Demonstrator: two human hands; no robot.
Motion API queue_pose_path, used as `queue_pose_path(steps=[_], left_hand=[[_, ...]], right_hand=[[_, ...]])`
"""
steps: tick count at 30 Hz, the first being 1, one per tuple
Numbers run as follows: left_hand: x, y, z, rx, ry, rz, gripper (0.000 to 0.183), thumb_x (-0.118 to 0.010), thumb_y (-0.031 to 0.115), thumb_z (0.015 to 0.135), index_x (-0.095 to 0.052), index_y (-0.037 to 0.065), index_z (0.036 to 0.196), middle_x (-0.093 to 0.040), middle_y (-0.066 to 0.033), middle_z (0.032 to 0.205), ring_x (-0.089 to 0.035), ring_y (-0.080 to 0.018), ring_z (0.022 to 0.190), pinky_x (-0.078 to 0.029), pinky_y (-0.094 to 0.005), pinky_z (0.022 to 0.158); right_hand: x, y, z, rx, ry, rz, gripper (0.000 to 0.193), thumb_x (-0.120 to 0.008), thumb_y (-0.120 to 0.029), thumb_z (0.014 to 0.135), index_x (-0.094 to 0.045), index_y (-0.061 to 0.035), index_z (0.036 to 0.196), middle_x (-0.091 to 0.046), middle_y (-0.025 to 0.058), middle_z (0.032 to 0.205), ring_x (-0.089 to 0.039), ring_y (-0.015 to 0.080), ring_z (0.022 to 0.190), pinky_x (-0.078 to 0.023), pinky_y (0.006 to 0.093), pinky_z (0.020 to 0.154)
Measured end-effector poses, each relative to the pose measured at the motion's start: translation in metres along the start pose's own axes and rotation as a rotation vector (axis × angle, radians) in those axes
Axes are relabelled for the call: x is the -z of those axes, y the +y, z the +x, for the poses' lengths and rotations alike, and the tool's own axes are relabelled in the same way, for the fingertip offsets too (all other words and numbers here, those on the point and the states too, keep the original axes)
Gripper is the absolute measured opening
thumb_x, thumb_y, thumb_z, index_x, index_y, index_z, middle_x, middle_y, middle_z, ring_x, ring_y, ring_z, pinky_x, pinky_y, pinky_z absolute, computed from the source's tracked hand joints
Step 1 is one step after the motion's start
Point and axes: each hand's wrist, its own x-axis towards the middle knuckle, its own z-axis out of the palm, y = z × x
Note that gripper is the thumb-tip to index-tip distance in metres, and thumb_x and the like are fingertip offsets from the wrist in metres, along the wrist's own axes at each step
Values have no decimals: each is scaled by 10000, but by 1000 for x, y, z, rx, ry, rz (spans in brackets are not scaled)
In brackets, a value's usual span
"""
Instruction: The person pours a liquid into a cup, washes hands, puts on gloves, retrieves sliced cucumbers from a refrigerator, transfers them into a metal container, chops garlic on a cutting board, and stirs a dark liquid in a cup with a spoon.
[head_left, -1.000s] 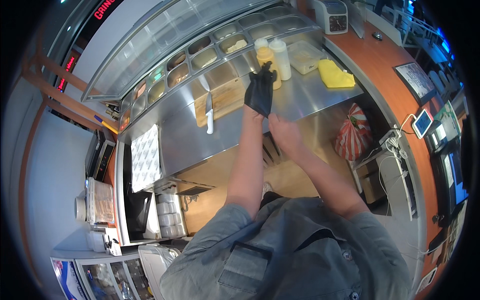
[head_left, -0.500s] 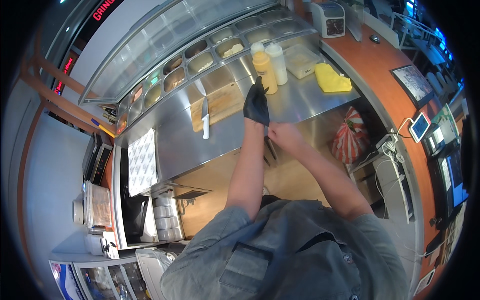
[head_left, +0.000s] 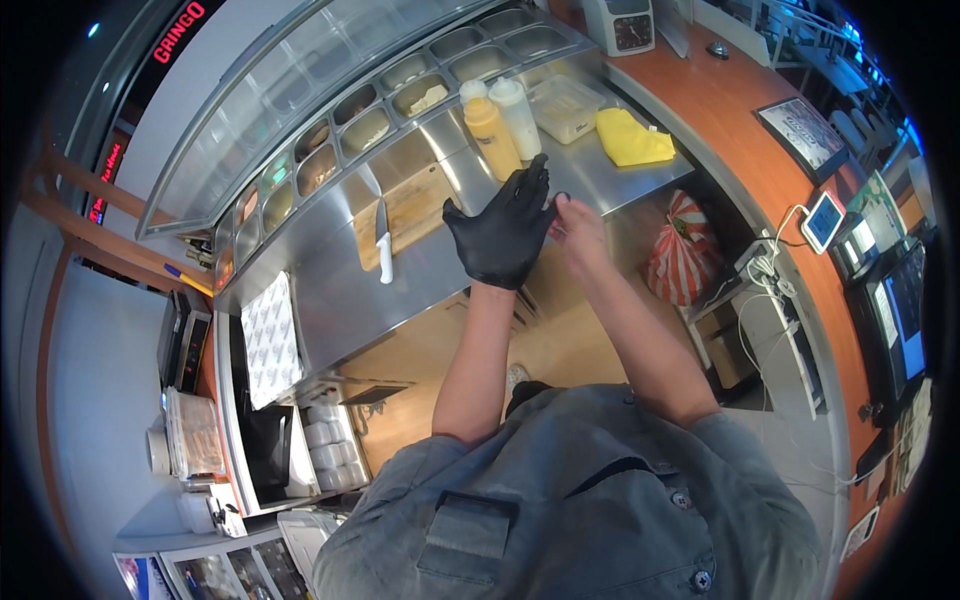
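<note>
My left hand [head_left: 500, 237] wears a black glove and is held over the front edge of the steel counter, its fingers apart. It holds nothing. Close against its right side is my bare right hand [head_left: 583, 237], its fingers curled and pinching the glove near a fingertip; part of that contact is hidden. Just beyond the glove stand a yellow-orange squeeze bottle [head_left: 491, 138] and a whitish squeeze bottle [head_left: 516, 118]. To the left, a white-handled knife [head_left: 384, 242] lies across the edge of a wooden cutting board [head_left: 420, 212].
Steel food pans [head_left: 362, 133] line the back beneath a raised glass lid [head_left: 290, 85]. Right of the bottles are a clear plastic container [head_left: 563, 108] and a yellow cloth [head_left: 635, 138]. A red-and-white striped bag [head_left: 683, 255] sits below the counter. Patterned paper sheets [head_left: 270, 340] lie at left.
My left hand has turned and spread its gloved fingers. My right hand has shifted from the glove's cuff at the wrist up to its fingers. The whole view has shifted slightly.
</note>
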Motion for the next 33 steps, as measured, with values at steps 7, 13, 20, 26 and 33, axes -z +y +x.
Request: queue_pose_path(steps=[7,13,20,26,33], left_hand=[[6,16,14,-127,-21,-31,838,-326,579,1000,-280,-87,1506,-201,-220,1646,-229,-335,1500,-138,-458,1256],[28,13,33,-306,11,168,605,-353,353,1065,-332,-71,1496,-298,-183,1622,-296,-306,1494,-216,-437,1251],[34,20,26,-130,42,-131,733,-293,463,1017,-298,-52,1538,-363,-205,1586,-342,-356,1465,-240,-437,1235],[8,81,30,-175,-485,-205,627,-455,295,982,-359,-28,1511,-458,-141,1537,-467,-259,1396,-285,-447,1229],[-4,44,31,-305,-165,-260,675,-334,360,1030,-209,-18,1575,-325,-148,1617,-318,-234,1478,-162,-459,1242]], right_hand=[[-16,18,-80,690,-214,-646,230,-775,-138,880,-643,-41,1042,-617,60,895,-603,156,789,-522,295,713],[-27,3,-91,1050,-208,-922,247,-772,-84,825,-667,-7,1035,-639,140,1001,-627,307,867,-523,380,756],[-36,-17,-93,914,-347,-811,97,-589,-100,965,-543,-15,957,-610,144,887,-588,347,834,-487,407,765],[-25,-23,-116,520,-643,-965,216,-586,-228,1003,-508,-41,927,-583,169,850,-573,334,819,-479,392,759],[-54,-14,-81,901,-322,-759,310,-718,-60,870,-618,-49,1163,-617,112,1040,-604,317,911,-497,360,796]])
